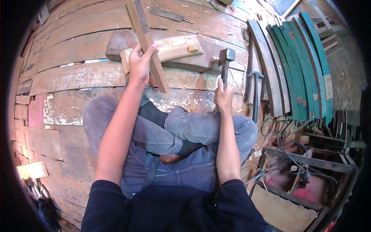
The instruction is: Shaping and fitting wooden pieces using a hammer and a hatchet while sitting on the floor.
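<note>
My left hand is closed around a long squared wooden bar, which slants up and away from me. In my right hand a hammer with a blocky metal head stands head-up, its handle in my fist. Beyond my crossed legs lies a thick dark timber block on the floor. Across it rests a paler board with flaking white paint, partly behind the bar and my left hand. A small wood chip sits on that board's right end.
A claw hammer lies right of my right knee. Several green-painted boards are lined up at the right. A metal-framed stand with cables is at the lower right. Worn planks form the floor, and a flat wood scrap lies ahead.
</note>
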`<state>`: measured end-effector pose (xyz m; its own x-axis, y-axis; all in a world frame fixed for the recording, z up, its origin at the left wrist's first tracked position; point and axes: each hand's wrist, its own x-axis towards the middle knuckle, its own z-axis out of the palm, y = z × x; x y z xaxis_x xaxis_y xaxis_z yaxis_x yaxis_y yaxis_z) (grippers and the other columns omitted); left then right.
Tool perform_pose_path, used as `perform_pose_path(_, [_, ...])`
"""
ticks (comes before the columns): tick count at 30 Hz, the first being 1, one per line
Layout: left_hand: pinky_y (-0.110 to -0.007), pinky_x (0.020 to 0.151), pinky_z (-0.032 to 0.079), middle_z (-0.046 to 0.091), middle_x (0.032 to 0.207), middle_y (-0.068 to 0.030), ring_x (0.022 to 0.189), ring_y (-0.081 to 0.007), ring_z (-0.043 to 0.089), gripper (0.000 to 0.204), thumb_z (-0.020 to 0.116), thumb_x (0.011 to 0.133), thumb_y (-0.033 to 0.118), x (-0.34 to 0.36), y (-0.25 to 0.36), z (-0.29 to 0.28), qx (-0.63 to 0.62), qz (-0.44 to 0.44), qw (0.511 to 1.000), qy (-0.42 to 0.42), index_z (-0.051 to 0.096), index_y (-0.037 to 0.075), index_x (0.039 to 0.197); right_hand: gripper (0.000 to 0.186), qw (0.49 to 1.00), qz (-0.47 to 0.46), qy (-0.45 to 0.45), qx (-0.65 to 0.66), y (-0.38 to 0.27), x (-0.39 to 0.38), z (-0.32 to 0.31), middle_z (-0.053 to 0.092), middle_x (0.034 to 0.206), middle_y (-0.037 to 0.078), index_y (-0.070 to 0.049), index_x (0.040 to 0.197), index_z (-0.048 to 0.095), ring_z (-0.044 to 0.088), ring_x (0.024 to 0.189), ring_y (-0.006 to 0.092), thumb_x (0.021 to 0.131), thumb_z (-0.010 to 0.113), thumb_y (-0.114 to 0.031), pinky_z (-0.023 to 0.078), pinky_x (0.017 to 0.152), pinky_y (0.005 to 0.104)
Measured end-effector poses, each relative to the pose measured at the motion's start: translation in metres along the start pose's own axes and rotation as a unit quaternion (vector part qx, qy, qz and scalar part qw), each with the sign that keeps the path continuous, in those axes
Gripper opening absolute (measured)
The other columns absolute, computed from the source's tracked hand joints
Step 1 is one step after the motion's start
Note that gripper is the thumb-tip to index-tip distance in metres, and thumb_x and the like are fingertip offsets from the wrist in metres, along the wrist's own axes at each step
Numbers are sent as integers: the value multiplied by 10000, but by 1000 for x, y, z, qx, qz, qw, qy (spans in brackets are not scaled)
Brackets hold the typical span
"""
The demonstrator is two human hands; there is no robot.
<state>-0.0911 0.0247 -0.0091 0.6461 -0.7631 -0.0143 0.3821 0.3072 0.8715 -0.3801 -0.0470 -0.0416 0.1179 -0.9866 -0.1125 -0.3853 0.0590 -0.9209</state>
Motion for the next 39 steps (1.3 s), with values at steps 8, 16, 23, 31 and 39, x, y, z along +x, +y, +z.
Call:
perform_pose_path(8, [-268,805,471,610,965,-40,905,-121,588,309,669,895,112,6,-2,-5,-26,-8,1000,-4,562,-5,1161,288,939,-225,230,126,-135,-60,-51,459,604,-27,-78,930,497,402,423,52,996,501,-359,312,339,199])
perform_pose_path(16, [-242,749,465,640,888,-33,814,-91,594,233,682,883,127,3,-8,5,-38,-10,999,-13,608,-5,1060,492,802,-512,295,92,-228,-91,-94,399,590,15,-68,953,449,350,401,92,986,371,-553,285,355,224])
perform_pose_path(23, [-245,750,466,639,894,-31,807,-90,590,241,689,879,131,2,-11,-2,-1,0,1000,-18,611,-7,1060,400,959,-180,207,72,-122,-25,-32,423,547,-26,-80,803,451,385,393,80,1000,456,-429,301,334,239])
perform_pose_path(31, [-256,758,470,638,887,-29,825,-96,593,225,686,879,127,1,-10,1,-10,2,1000,-6,616,-6,1046,410,948,246,-81,186,-1,33,-31,318,519,-19,-145,717,351,318,383,84,1003,445,-423,269,343,282])
perform_pose_path(39, [-253,754,473,640,901,-39,828,-101,596,243,690,874,130,3,-7,1,-8,-9,1000,-1,613,-7,1060,312,978,144,-24,148,2,18,-6,354,530,-13,-113,843,382,347,377,89,993,512,-354,293,328,270])
